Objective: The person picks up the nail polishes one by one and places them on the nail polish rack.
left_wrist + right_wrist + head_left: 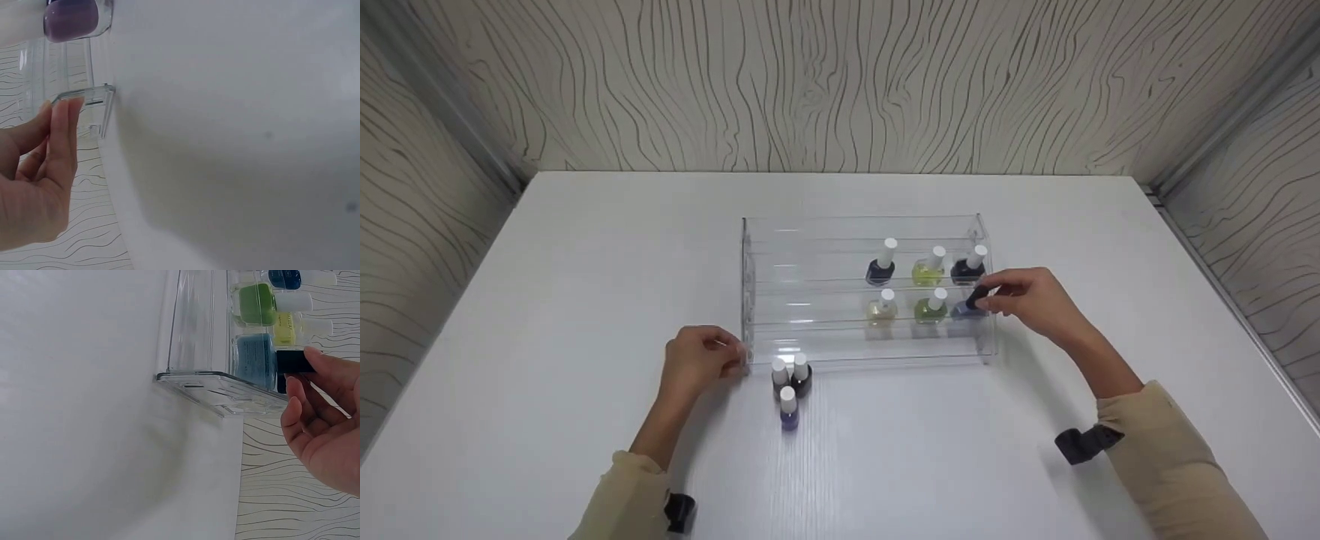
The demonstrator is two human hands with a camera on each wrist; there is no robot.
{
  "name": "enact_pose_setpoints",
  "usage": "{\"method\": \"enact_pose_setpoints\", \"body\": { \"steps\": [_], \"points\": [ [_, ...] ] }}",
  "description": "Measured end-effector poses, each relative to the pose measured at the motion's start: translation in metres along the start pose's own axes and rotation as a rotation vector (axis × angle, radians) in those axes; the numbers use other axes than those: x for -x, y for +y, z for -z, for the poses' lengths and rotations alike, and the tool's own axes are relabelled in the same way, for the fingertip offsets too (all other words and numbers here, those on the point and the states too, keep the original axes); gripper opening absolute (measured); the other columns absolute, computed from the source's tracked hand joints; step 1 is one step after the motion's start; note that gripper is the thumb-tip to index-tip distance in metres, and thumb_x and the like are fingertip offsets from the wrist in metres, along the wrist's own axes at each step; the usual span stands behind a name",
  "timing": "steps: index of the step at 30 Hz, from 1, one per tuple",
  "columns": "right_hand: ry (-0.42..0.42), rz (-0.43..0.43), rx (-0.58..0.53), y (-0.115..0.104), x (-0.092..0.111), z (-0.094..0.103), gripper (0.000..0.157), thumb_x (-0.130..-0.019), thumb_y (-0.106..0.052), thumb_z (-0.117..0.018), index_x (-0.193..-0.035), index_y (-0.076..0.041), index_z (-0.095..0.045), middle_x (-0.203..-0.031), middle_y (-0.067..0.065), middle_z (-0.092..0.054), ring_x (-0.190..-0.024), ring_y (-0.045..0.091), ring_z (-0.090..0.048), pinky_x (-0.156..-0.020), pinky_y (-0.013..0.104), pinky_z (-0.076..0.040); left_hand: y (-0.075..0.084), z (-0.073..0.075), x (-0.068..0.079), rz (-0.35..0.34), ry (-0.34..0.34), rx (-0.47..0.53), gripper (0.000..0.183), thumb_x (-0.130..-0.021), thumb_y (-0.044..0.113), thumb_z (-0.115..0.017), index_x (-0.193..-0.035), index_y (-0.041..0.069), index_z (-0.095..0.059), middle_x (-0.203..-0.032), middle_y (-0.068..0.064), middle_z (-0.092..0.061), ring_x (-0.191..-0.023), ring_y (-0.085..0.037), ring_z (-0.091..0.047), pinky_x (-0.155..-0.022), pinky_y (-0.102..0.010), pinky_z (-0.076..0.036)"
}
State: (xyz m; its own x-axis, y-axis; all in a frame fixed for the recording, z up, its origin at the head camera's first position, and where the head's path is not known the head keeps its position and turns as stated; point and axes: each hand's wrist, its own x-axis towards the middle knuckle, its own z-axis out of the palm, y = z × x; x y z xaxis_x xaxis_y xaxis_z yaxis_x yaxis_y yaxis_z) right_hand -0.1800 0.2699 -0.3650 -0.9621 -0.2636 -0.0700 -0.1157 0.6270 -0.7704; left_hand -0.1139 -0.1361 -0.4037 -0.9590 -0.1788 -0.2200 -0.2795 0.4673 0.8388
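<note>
A clear tiered acrylic rack (808,325) stands on the table. My right hand (1035,304) pinches the black cap (292,361) of a blue nail polish bottle (256,360), which sits upright at the right end of a lower tier. At the rack's front left corner, my left hand (697,358) pinches the edge of the clear side panel (93,91) between thumb and fingers. Beside the blue bottle is a green nail polish bottle (256,304), then a pale one (880,311). The tier behind holds a yellow bottle (928,271) between two dark ones.
Three white-capped nail polish bottles stand on the table before the rack's left front: a purple one (789,416) nearest me, two dark ones (802,381) behind it. A wood-grain patterned wall (810,90) rises beyond the white table (607,247).
</note>
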Motion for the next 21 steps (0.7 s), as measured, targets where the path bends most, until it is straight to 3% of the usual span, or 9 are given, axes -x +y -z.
{"method": "enact_pose_setpoints", "body": {
  "steps": [21],
  "points": [
    [0.012,0.039,-0.093,0.0051,0.0028,-0.0013,0.035,-0.081,-0.011,-0.068,-0.111,0.006,-0.061,-0.097,0.015,-0.063,-0.072,0.011,-0.059,-0.061,0.024,-0.048,-0.0007,-0.001,0.0005,-0.025,0.014,0.006,0.005,-0.079,-0.001,-0.063,-0.078,-0.004,-0.066,-0.066,-0.007,-0.062,-0.054,-0.012,-0.059,-0.051,-0.022,-0.05]
  ]
}}
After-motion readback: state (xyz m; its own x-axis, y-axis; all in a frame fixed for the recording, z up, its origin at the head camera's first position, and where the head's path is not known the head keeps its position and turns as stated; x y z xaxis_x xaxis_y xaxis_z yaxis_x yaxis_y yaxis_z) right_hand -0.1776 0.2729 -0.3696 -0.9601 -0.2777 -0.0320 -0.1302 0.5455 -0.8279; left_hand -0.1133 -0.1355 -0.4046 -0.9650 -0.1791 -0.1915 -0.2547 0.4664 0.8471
